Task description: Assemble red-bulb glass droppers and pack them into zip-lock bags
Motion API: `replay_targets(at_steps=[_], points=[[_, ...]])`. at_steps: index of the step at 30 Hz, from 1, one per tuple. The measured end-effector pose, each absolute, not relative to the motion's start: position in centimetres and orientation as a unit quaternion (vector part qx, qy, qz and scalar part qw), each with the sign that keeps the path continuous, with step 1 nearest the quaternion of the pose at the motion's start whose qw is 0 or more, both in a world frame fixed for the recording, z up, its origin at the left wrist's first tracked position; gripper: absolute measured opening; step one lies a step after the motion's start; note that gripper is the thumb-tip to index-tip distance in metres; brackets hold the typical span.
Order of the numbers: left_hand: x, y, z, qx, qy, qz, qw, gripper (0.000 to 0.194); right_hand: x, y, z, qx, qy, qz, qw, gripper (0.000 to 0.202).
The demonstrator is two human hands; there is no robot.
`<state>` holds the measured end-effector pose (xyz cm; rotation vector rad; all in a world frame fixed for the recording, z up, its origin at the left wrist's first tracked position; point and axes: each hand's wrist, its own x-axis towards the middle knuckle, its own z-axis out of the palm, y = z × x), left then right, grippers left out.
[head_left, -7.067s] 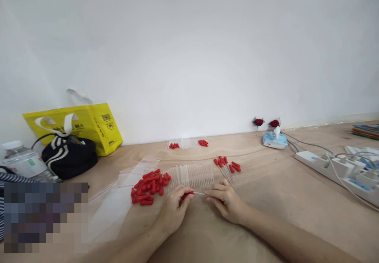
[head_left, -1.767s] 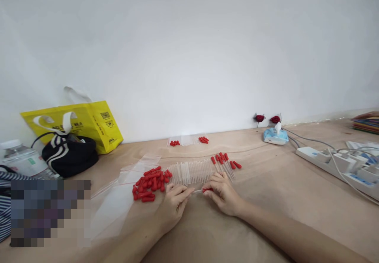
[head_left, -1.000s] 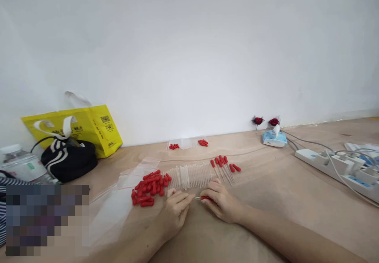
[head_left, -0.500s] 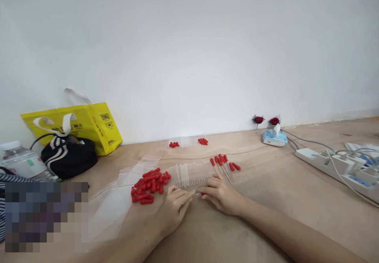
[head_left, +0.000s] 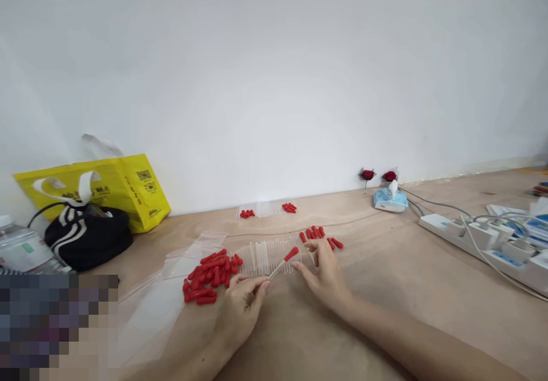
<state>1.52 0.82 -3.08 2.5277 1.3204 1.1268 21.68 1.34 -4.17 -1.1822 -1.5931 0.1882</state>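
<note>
My left hand pinches the clear stem of a dropper, whose red bulb points up and to the right. Just right of that bulb is my right hand, its thumb and fingers apart with nothing between them. Beyond the hands lies a row of clear glass tubes. A pile of red rubber bulbs sits left of the row, partly on clear plastic bags. Several red-capped droppers lie behind my right hand, which hides their stems.
At the left stand a yellow bag, a black pouch and a plastic bottle. Small bags with red bulbs lie by the wall. A tissue pack and a loaded power strip are at the right.
My right hand has opened and moved off the dropper, whose red bulb now shows. The dropper is now held up in my left hand. The view has shifted slightly.
</note>
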Motion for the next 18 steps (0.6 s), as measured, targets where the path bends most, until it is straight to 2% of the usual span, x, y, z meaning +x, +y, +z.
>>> replay_targets(at_steps=[2, 5, 8, 12, 14, 16, 18], points=[[1.7, 0.6, -3.0, 0.790, 0.479, 0.375, 0.078, 0.026, 20.4, 1.2, -4.3, -0.526, -0.585, 0.225, 0.575, 0.031], [2.0, 0.4, -2.8, 0.776, 0.496, 0.371, 0.116, 0.028, 18.2, 0.9, -4.2, -0.475, -0.522, 0.424, 0.568, 0.034], [2.3, 0.4, -2.8, 0.797, 0.469, 0.362, 0.117, 0.026, 16.3, 0.8, -3.9, -0.426, -0.483, 0.496, 0.582, 0.034], [2.2, 0.4, -2.9, 0.812, 0.449, 0.358, 0.103, 0.025, 16.1, 2.3, -3.2, -0.423, -0.522, 0.458, 0.582, 0.029], [2.2, 0.3, -2.9, 0.814, 0.449, 0.358, 0.091, 0.024, 17.7, 3.7, -2.6, -0.474, -0.581, 0.379, 0.542, 0.026], [2.1, 0.2, -2.8, 0.821, 0.440, 0.353, 0.083, 0.024, 20.2, 5.3, -2.1, -0.576, -0.635, 0.252, 0.450, 0.019], [2.1, 0.1, -2.8, 0.829, 0.431, 0.347, 0.080, 0.021, 22.7, 6.5, -1.9, -0.615, -0.630, 0.213, 0.423, 0.015]])
